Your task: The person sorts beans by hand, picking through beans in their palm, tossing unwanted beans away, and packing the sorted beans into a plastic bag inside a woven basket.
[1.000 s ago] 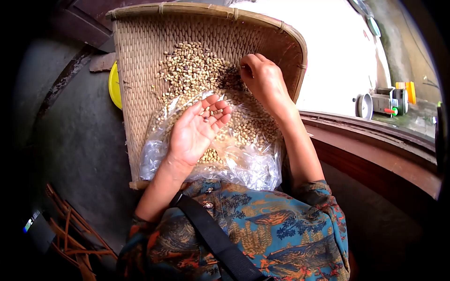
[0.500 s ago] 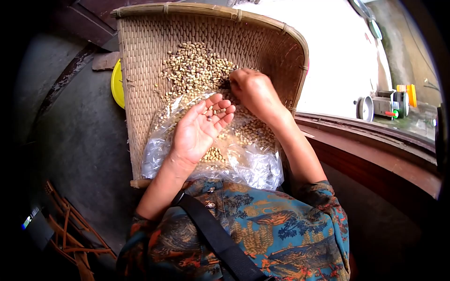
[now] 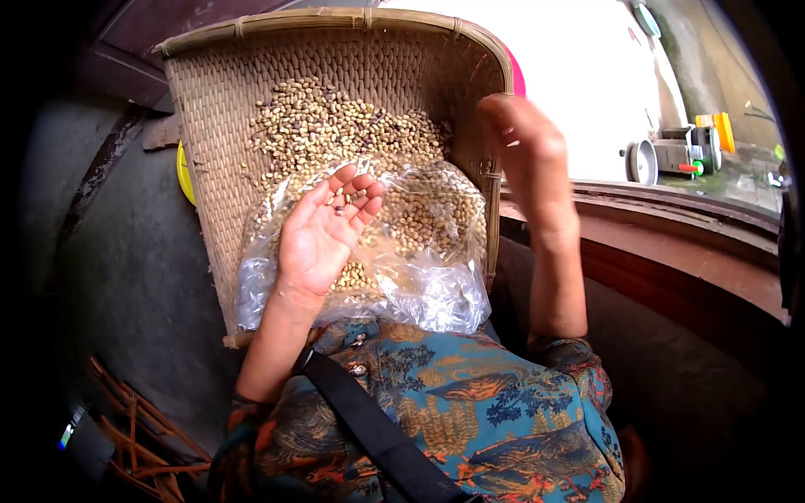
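Observation:
A woven winnowing basket rests in front of me with a heap of tan and brown beans on it. A clear plastic bag lies over its near part, with more beans showing through. Palm up above the bag, my left hand is cupped with several beans lying on its fingers. My right hand is raised at the basket's right rim, off the heap. Its fingers look bent but are smeared by motion, and whether they hold anything is unclear.
A window or door sill runs along the right. Beyond it are a round metal pan and an orange object. A yellow round object shows behind the basket's left edge. Wooden slats stand at lower left.
My right hand has left the bean heap and moved right to the basket's rim. My left hand stays cupped with the beans. The view has shifted slightly, with the basket now further left.

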Action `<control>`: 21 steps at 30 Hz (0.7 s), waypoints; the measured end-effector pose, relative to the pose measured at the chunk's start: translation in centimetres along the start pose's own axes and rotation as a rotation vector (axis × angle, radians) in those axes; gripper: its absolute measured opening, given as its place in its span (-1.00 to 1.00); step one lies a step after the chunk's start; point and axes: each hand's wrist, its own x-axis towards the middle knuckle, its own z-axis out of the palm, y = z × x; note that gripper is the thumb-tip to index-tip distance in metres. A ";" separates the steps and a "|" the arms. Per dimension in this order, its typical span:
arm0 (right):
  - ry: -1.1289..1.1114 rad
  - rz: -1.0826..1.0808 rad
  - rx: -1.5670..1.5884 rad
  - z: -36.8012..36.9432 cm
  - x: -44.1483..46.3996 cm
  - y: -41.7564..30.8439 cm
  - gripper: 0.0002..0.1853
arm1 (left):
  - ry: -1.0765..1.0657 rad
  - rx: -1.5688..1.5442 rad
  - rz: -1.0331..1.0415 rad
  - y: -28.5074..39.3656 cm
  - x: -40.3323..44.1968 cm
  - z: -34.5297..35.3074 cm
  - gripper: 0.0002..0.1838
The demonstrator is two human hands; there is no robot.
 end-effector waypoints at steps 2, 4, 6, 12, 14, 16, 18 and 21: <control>-0.157 -0.027 -0.020 2.6 -0.8 -0.8 -0.90 | -0.006 -0.005 -0.010 0.0 0.1 0.0 -0.60; -0.261 0.001 -0.138 5.0 -1.3 -0.5 -0.95 | -0.007 -0.006 -0.011 0.0 0.2 -0.1 -0.60; -0.305 -0.007 -0.176 6.7 -1.3 -0.2 -0.94 | 0.003 -0.001 -0.005 0.0 0.0 -0.2 -0.60; -0.360 -0.021 -0.185 7.2 -1.0 -0.5 -0.93 | 0.034 0.022 0.006 -0.1 0.0 0.2 -0.59; -0.285 -0.033 -0.160 6.6 -1.1 -0.8 -0.91 | 0.051 0.037 0.010 -0.2 0.0 0.4 -0.59; -0.163 -0.048 -0.175 5.2 -0.4 -1.4 -0.90 | 0.030 0.029 0.002 -0.1 0.0 0.3 -0.59; 0.011 -0.088 -0.169 3.2 0.6 -0.9 -0.90 | 0.010 0.002 -0.008 -0.1 0.1 0.1 -0.60; 0.178 0.089 -0.290 0.0 2.4 0.7 -0.90 | 0.005 0.001 -0.002 -0.1 0.1 0.0 -0.60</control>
